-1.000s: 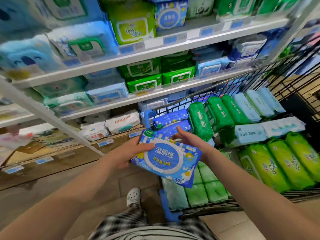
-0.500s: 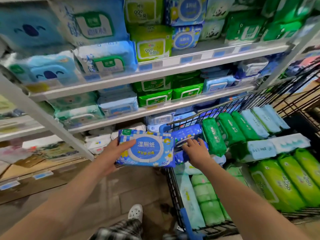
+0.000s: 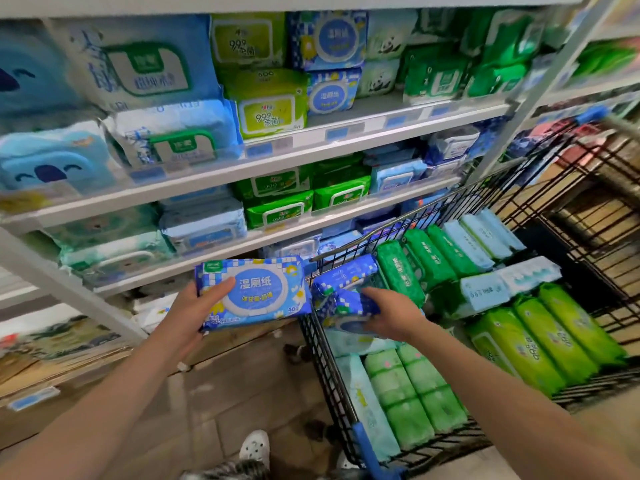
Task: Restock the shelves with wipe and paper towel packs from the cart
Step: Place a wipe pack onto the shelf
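The left hand [image 3: 192,315] grips a blue checkered wet-wipe pack [image 3: 254,294] by its left end. The thumb lies across the printed face and the fingers curl underneath, so the pack is held flat just outside the wire cart [image 3: 320,358]. The right hand [image 3: 393,315] is inside the cart, just right of that pack, its fingers curled over a second blue pack [image 3: 343,304] (how firm the hold is cannot be told). A third blue pack [image 3: 343,273] lies touching it, just above the fingertips. Dark green packs [image 3: 398,271] stand just beyond the right hand, and lime-green packs [image 3: 554,341] lie to the right of its forearm. The shelves [image 3: 311,147] rise above both hands, with matching checkered packs [image 3: 329,39] on the top shelf, well above the left hand.
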